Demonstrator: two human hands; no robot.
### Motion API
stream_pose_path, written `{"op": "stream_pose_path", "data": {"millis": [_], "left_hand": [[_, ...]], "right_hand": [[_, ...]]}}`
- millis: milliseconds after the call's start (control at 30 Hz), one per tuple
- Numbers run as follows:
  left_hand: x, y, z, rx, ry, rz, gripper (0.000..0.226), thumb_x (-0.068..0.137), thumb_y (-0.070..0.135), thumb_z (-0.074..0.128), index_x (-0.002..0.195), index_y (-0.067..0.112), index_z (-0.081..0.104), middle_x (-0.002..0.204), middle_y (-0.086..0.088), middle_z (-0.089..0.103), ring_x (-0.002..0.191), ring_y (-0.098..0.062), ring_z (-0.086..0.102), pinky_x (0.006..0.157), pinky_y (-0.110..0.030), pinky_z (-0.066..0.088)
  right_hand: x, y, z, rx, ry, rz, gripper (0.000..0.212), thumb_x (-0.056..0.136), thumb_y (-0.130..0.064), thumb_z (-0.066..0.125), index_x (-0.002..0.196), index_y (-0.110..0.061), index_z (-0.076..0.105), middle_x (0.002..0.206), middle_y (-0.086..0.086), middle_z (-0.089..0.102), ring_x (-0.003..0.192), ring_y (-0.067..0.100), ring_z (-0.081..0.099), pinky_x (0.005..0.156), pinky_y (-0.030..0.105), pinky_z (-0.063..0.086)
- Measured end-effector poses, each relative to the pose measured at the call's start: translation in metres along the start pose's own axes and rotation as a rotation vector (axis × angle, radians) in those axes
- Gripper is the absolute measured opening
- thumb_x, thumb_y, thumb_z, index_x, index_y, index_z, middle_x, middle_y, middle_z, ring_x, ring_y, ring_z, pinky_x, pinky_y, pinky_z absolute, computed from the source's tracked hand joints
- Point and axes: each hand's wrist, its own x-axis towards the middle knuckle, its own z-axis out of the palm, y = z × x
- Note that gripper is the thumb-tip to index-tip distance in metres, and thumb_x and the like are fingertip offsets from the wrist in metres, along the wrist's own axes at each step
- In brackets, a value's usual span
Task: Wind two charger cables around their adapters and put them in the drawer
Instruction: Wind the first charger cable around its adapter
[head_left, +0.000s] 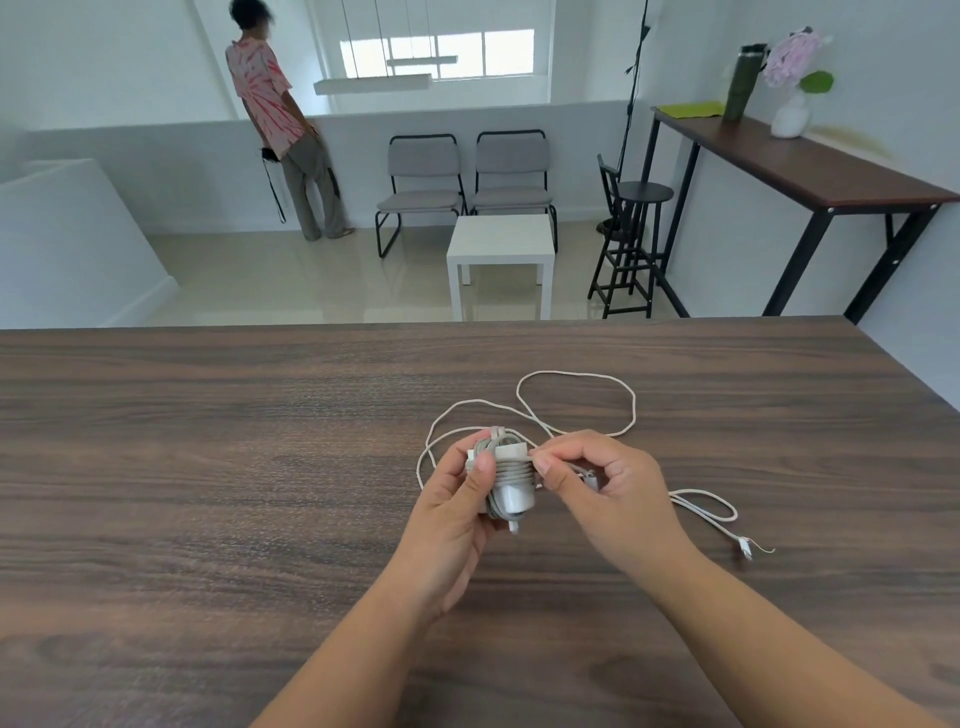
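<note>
head view: left hand (457, 499) is closed around a white adapter (511, 480) already bound in turns of cable, held just above the wood table (208, 467); right hand (597, 478) pinches the cable end beside it. farther out, a loose white cable (631, 400) lies looped and limp, probably light and tangle-prone, best taken near its plug.

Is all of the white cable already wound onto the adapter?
No: the left hand holds the adapter with several turns on it, but loose cable lies looped on the table.
</note>
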Motion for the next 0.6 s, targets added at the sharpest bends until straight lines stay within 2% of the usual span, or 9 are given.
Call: {"op": "stream_pose_path", "data": {"millis": [100, 167, 267, 367, 467, 600], "left_hand": [[0.001, 0.004, -0.008, -0.012, -0.033, 0.007, 0.048, 0.082, 0.024, 0.071, 0.127, 0.016, 0.057, 0.112, -0.01, 0.068, 0.086, -0.021, 0.065, 0.06, -0.03, 0.054], [0.001, 0.008, -0.011, -0.037, -0.056, 0.002, 0.062, 0.074, 0.026, 0.082, 0.129, 0.012, 0.056, 0.115, -0.015, 0.067, 0.088, -0.023, 0.065, 0.06, -0.033, 0.055], [0.001, 0.012, -0.017, 0.025, -0.057, 0.012, 0.048, 0.076, 0.018, 0.077, 0.121, 0.012, 0.061, 0.109, -0.012, 0.069, 0.089, -0.022, 0.065, 0.065, -0.032, 0.056], [-0.001, 0.014, -0.019, 0.082, -0.081, 0.029, 0.053, 0.065, 0.026, 0.086, 0.113, 0.013, 0.067, 0.103, -0.008, 0.072, 0.092, -0.017, 0.067, 0.076, -0.03, 0.057], [-0.003, 0.016, -0.016, 0.097, -0.127, 0.033, 0.065, 0.059, 0.036, 0.092, 0.114, 0.011, 0.068, 0.109, -0.011, 0.07, 0.097, -0.018, 0.067, 0.081, -0.03, 0.056], [-0.004, 0.014, -0.016, 0.055, -0.144, 0.008, 0.069, 0.061, 0.035, 0.092, 0.119, 0.009, 0.065, 0.116, -0.014, 0.068, 0.101, -0.021, 0.066, 0.084, -0.035, 0.056]], "right_hand": [[0.001, 0.0, -0.001, 0.047, -0.05, -0.034, 0.004, 0.081, -0.017, 0.07, 0.079, -0.015, 0.073, 0.086, -0.004, 0.072, 0.084, 0.015, 0.067, 0.077, 0.024, 0.051], [0.003, 0.001, -0.008, 0.008, -0.088, -0.038, 0.007, 0.08, -0.029, 0.071, 0.079, -0.022, 0.074, 0.089, -0.006, 0.069, 0.084, 0.013, 0.065, 0.077, 0.022, 0.048], [0.01, 0.005, -0.024, -0.341, -0.108, -0.184, 0.016, 0.082, -0.041, 0.063, 0.086, -0.032, 0.076, 0.09, -0.012, 0.057, 0.083, 0.01, 0.054, 0.08, 0.016, 0.04], [0.017, 0.003, -0.031, -0.618, -0.126, -0.416, 0.02, 0.086, -0.034, 0.059, 0.093, -0.027, 0.076, 0.082, -0.006, 0.051, 0.074, 0.007, 0.043, 0.071, 0.009, 0.032], [0.018, -0.003, -0.029, -0.573, -0.127, -0.39, 0.02, 0.087, -0.028, 0.057, 0.093, -0.023, 0.075, 0.081, -0.006, 0.061, 0.07, 0.002, 0.052, 0.065, 0.007, 0.039], [0.012, -0.013, -0.025, -0.316, -0.033, -0.291, 0.013, 0.084, -0.013, 0.067, 0.093, -0.017, 0.076, 0.089, -0.009, 0.07, 0.083, 0.004, 0.065, 0.072, 0.017, 0.051]]}}
